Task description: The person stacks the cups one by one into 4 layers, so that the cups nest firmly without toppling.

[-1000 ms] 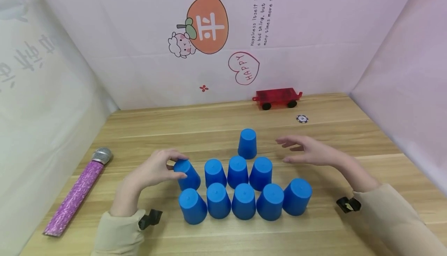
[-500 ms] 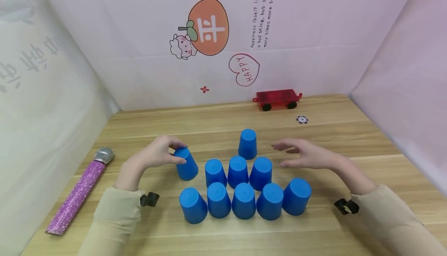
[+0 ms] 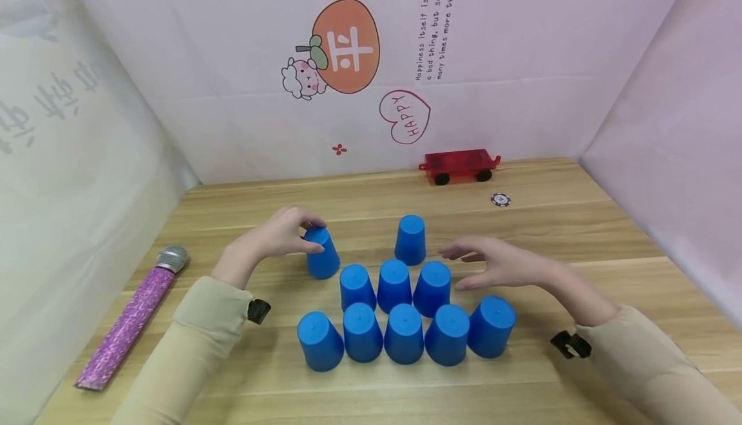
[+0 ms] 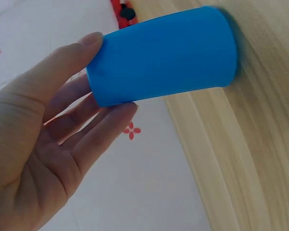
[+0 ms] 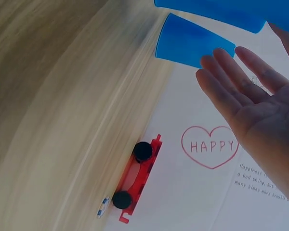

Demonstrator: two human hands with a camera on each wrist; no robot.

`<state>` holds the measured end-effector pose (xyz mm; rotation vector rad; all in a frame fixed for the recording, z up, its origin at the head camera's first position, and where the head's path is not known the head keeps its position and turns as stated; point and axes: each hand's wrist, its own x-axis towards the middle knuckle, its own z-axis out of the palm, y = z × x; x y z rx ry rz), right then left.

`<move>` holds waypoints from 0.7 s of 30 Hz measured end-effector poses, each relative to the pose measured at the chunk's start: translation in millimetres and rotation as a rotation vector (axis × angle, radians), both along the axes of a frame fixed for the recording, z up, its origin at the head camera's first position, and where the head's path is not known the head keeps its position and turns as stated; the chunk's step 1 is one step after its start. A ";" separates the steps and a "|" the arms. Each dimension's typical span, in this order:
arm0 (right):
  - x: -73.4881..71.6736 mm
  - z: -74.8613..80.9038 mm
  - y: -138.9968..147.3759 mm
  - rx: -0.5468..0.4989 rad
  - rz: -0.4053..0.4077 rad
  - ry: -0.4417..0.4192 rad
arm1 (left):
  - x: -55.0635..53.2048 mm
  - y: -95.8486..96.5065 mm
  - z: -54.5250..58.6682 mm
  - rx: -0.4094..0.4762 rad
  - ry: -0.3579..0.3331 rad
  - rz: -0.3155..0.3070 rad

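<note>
My left hand (image 3: 284,235) pinches the closed top end of an upside-down blue cup (image 3: 323,256) between thumb and fingers. In the left wrist view the same cup (image 4: 164,57) spans away from the fingertips, its rim by the wooden tabletop. Over to the right, my right hand (image 3: 504,263) hovers with relaxed, spread fingers, holding nothing. It is nearest to the right-end cup (image 3: 432,288) of a middle row of three. Behind that row stands a single blue cup (image 3: 410,240). A front row of several upside-down cups (image 3: 404,335) lies closest to me.
A purple glitter microphone (image 3: 127,322) lies on the left of the wooden table (image 3: 371,393). At the back sit a red toy wagon (image 3: 460,166) and a poker chip (image 3: 501,200). Printed white cloth (image 3: 243,135) walls the back and sides.
My left hand has carried its cup away from the left end of the middle row, backward and then rightward. The right hand has drifted left and slightly nearer to me, still holding nothing.
</note>
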<state>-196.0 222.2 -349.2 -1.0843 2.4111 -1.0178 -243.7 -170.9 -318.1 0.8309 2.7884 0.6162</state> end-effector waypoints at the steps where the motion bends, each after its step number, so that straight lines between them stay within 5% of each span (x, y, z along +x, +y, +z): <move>1: 0.2 0.5 -1.7 0.003 0.001 0.001 | -1.1 2.3 0.8 -0.006 0.002 -0.005; 21: 4.4 6.5 -26.6 0.043 0.028 0.027 | -25.1 46.5 2.8 -0.082 -0.012 -0.128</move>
